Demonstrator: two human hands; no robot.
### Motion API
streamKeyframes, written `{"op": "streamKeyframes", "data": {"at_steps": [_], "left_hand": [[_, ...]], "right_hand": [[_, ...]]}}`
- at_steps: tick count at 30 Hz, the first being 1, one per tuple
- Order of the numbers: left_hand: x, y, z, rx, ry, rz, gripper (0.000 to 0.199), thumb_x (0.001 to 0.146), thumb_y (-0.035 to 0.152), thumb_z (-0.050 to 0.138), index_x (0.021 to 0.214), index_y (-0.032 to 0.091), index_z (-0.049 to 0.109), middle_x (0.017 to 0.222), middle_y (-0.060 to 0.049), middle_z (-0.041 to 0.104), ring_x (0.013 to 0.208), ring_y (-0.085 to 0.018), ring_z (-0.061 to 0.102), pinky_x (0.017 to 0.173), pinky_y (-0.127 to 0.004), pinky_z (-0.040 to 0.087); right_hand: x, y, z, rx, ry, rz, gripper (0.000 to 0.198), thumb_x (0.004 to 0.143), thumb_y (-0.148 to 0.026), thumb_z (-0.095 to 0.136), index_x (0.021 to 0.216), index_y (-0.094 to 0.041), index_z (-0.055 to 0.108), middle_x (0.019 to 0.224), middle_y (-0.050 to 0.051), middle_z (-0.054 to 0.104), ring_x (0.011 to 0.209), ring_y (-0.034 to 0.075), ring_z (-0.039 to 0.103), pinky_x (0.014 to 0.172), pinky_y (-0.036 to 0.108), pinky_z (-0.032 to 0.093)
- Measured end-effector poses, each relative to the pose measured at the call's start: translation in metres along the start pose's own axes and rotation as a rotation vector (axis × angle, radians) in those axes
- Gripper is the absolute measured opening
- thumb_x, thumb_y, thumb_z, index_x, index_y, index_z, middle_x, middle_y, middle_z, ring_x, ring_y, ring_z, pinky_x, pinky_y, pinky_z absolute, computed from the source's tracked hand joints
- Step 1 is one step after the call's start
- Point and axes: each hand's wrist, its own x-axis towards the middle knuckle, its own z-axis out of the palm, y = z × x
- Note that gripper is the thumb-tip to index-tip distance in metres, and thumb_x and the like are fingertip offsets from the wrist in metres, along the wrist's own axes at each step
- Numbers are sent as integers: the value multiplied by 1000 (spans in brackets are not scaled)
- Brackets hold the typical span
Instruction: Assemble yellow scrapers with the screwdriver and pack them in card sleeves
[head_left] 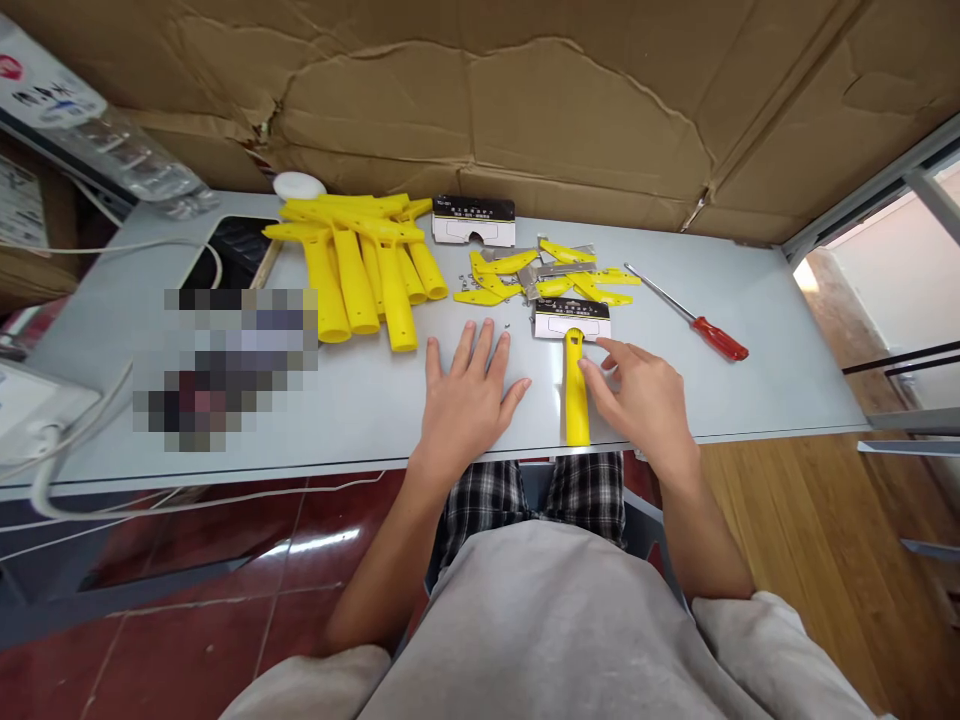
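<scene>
Flat on the grey table, with its fingers spread, lies my left hand (469,390); it holds nothing. My right hand (641,390) rests just right of a yellow plastic handle (576,400), its thumb and forefinger apart and the other fingers curled. The thumb tip is at the handle's edge, and the forefinger tip is close to a black-and-white printed card (551,322). The handle's slotted end overlaps this card, and its other end points to the table's front edge. A tiny screw (507,325) lies beyond my left hand.
Yellow scraper-like handles (352,270) are piled at back left. Another printed card (474,220) lies behind. Yellow flat pieces (491,280), metal blades (566,268) and small screws are scattered mid-table. A red-handled screwdriver (716,338) lies right; a plastic bottle (112,130) and cables are left.
</scene>
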Motion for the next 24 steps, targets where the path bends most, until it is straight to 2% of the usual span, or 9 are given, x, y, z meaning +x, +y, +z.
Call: {"op": "streamKeyframes", "data": {"at_steps": [2, 4, 10, 14, 18, 21, 24], "left_hand": [[0, -1, 1, -16, 11, 3, 69, 116, 52, 36, 173, 14, 45, 184, -21, 33, 173, -44, 28, 135, -82, 14], [-1, -1, 2, -28, 19, 4, 69, 116, 52, 36, 174, 15, 45, 183, -22, 34, 173, -44, 29, 134, -82, 14], [-1, 0, 1, -42, 35, 15, 68, 116, 52, 37, 174, 16, 45, 182, -23, 35, 172, -44, 30, 135, -82, 13], [-1, -1, 2, -85, 54, 9, 68, 116, 51, 39, 175, 20, 43, 183, -21, 36, 172, -44, 30, 135, -82, 11], [-1, -3, 3, -102, 55, 15, 68, 115, 51, 37, 174, 16, 45, 182, -23, 36, 172, -46, 30, 134, -84, 11], [-1, -2, 3, -94, 57, 16, 69, 116, 51, 35, 172, 13, 48, 181, -25, 37, 171, -47, 31, 133, -85, 13], [-1, -2, 2, -101, 64, 17, 68, 115, 50, 36, 172, 15, 48, 181, -24, 38, 170, -48, 32, 133, -86, 13]], "right_hand": [[6, -15, -1, -44, -59, 41, 64, 109, -70, 42, 147, -25, 69, 110, 12, 82, 96, 33, 77, 85, 44, 57], [14, -23, 2, -86, -92, 52, 65, 109, -71, 43, 147, -25, 68, 114, 14, 81, 99, 36, 76, 82, 42, 54], [21, -23, 2, -109, -146, 29, 45, 109, -40, 44, 147, -26, 64, 118, 12, 81, 97, 32, 75, 78, 38, 49], [9, -17, -3, -100, -160, 7, 50, 105, -33, 45, 153, -27, 60, 121, 11, 80, 95, 31, 75, 78, 37, 48], [-5, -5, -2, -109, -152, -4, 58, 103, -30, 45, 159, -26, 57, 123, 10, 79, 97, 30, 74, 79, 37, 49], [-15, 9, -4, -89, -146, -38, 58, 103, -29, 44, 158, -23, 60, 118, 10, 78, 96, 27, 73, 82, 37, 50], [-17, 27, -16, -66, -82, -62, 59, 102, -30, 44, 158, -21, 61, 110, 10, 77, 91, 25, 71, 84, 36, 52]]}}
